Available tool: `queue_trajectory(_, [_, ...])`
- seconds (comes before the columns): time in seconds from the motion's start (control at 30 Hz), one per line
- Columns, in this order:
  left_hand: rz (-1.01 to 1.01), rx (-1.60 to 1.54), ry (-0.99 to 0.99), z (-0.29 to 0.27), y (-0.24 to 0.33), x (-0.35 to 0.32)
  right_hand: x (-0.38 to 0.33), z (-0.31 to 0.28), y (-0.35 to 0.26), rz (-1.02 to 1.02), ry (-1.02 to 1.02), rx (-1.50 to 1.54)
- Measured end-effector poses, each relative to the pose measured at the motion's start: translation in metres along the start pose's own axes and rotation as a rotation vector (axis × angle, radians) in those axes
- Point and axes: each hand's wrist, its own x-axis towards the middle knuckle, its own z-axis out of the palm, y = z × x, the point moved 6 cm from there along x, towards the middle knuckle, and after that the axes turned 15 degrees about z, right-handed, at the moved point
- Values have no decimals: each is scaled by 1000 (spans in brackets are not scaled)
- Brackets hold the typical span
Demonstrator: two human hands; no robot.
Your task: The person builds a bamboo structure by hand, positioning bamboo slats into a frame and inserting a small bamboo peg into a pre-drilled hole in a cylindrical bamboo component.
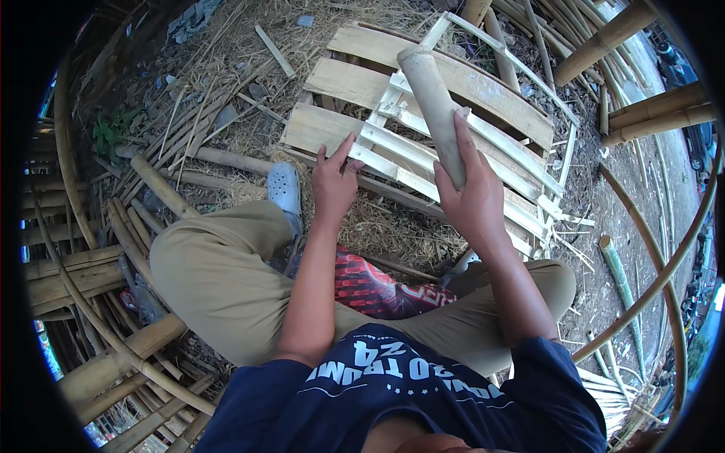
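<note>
My right hand is wrapped round the lower end of a thick, pale bamboo section, which tilts up and left over the work. Below it, a frame of thin whitish bamboo slats lies across a wooden pallet. My left hand is at the frame's near left end, its thumb and forefinger close together beside a slat end. Whatever is between those fingertips is too small to make out. The bamboo section hides part of the frame's middle.
A blue clog is on my left foot, beside the pallet. Bamboo poles and split strips lie on the straw-strewn ground to the left. At the right are a green bamboo pole, curved poles and thick bamboo posts.
</note>
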Motion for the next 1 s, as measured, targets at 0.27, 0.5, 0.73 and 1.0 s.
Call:
queue_trajectory(0.27, [-46,34,-2,2,-1,-1,-8,8,5,115,-185,-10])
queue_trajectory(0.5, [-78,35,-42,5,1,2,-2,22,0,67,-188,-245])
queue_trajectory(0.73, [-2,21,42,-1,-2,-2,-11,-1,-13,-12,9,50])
queue_trajectory(1.0, [-21,12,52,-2,-9,-6,-5,-25,-17,49,8,192])
